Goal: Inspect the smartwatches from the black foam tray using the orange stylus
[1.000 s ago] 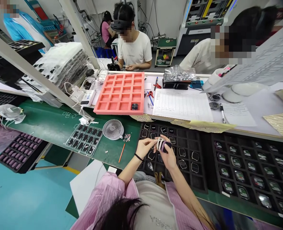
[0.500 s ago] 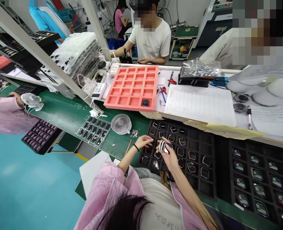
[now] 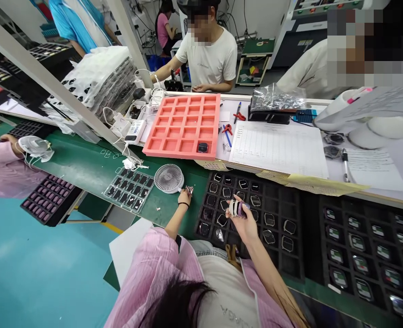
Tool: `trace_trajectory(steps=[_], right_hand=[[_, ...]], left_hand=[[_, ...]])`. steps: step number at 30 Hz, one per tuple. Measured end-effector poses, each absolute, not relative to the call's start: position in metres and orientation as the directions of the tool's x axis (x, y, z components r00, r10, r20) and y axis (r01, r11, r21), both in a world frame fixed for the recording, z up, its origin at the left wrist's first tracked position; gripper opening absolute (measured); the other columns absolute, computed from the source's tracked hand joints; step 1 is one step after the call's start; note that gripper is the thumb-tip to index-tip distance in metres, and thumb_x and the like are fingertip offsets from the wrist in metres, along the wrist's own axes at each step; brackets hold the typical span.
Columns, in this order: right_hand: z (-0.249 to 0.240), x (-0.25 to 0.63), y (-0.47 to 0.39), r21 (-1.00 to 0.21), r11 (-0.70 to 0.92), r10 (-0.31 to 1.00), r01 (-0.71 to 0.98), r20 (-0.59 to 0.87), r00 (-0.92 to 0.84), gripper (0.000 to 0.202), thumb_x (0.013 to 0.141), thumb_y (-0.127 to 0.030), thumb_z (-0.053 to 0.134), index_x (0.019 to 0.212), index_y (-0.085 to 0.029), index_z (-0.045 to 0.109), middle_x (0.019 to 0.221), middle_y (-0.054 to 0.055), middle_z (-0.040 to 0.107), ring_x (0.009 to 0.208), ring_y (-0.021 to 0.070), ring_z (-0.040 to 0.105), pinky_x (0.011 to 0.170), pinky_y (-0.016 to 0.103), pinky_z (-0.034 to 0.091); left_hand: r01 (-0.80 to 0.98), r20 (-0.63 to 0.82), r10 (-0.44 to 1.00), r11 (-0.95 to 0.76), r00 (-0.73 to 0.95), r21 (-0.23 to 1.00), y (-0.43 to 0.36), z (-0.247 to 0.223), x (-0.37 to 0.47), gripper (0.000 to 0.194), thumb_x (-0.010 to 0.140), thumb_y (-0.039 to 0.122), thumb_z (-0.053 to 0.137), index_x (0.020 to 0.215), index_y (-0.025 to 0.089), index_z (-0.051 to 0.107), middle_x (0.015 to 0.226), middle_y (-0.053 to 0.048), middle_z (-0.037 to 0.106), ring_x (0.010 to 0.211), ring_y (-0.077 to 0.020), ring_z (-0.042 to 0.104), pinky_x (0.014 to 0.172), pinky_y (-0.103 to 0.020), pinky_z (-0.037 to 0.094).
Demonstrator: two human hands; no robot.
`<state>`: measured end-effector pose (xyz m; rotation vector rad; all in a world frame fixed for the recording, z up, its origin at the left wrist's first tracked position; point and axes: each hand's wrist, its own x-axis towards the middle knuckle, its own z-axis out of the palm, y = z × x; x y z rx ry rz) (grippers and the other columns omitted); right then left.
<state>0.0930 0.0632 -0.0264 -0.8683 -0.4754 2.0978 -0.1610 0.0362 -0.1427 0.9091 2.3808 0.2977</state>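
My left hand [image 3: 184, 197] is down on the green bench at a small heap of shiny pinkish scraps [image 3: 189, 189], beside a white fan. Its fingers are drawn together; whatever is between them is too small to make out. Above the black tray [image 3: 292, 207], my right hand [image 3: 246, 223] is closed around a small rounded watch casing [image 3: 236, 208] with white and dark bands and a purplish side. Square watch frames [image 3: 255, 200] sit in many of the tray's compartments below it. A small clear plastic piece [image 3: 219, 235] lies in a near compartment.
The white fan [image 3: 169, 178] stands left of my left hand, near a clear sheet of black parts [image 3: 129, 189]. A pink foam tray [image 3: 184, 125] rests on the raised shelf beside paper forms [image 3: 276, 148]. Another black tray [image 3: 368, 246] lies right. Co-workers sit opposite.
My left hand has moved left from over the black tray to the heap of scraps by the fan. My right hand still holds the casing, now turned so more of its bands show.
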Motion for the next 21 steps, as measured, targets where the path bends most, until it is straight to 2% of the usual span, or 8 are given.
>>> trace_trajectory(steps=[6, 13, 17, 21], right_hand=[[-0.027, 0.091, 0.065, -0.580, -0.606, 0.793, -0.544, -0.389, -0.469, 0.030, 0.082, -0.037, 0.058, 0.109, -0.028, 0.068, 0.096, 0.004, 0.070, 0.068, 0.0180, 0.060, 0.060, 0.035, 0.047], [-0.030, 0.092, 0.062, -0.599, -0.606, 0.792, -0.523, -0.390, -0.470, 0.031, 0.083, -0.037, 0.056, 0.110, -0.028, 0.067, 0.096, 0.004, 0.069, 0.067, 0.0174, 0.059, 0.061, 0.035, 0.047], [-0.028, 0.090, 0.061, -0.607, -0.613, 0.787, -0.507, -0.405, -0.466, 0.030, 0.082, -0.038, 0.057, 0.109, -0.027, 0.066, 0.096, 0.004, 0.069, 0.068, 0.0180, 0.059, 0.061, 0.036, 0.047], [-0.024, 0.088, 0.061, -0.589, -0.610, 0.791, -0.530, -0.408, -0.456, 0.031, 0.082, -0.039, 0.057, 0.109, -0.026, 0.066, 0.094, 0.004, 0.069, 0.067, 0.0180, 0.059, 0.061, 0.036, 0.047]], left_hand=[[0.582, -0.439, 0.662, 0.747, -0.607, 0.322, 0.035, -0.142, -0.166, 0.029, 0.092, 0.032, 0.055, 0.115, 0.015, 0.059, 0.116, -0.009, 0.061, 0.102, -0.0200, 0.061, 0.087, -0.041, 0.053], [0.575, -0.472, 0.654, 0.752, -0.591, 0.322, 0.024, -0.140, -0.162, 0.030, 0.091, 0.032, 0.057, 0.116, 0.014, 0.058, 0.117, -0.009, 0.060, 0.102, -0.0205, 0.061, 0.087, -0.042, 0.053], [0.535, -0.472, 0.648, 0.761, -0.598, 0.367, 0.025, -0.130, -0.162, 0.030, 0.091, 0.031, 0.057, 0.116, 0.014, 0.058, 0.118, -0.009, 0.060, 0.104, -0.0210, 0.060, 0.088, -0.042, 0.053], [0.486, -0.434, 0.690, 0.720, -0.580, 0.495, 0.028, -0.105, -0.155, 0.021, 0.088, 0.023, 0.062, 0.106, 0.012, 0.063, 0.109, -0.010, 0.065, 0.099, -0.0198, 0.063, 0.088, -0.040, 0.053]])
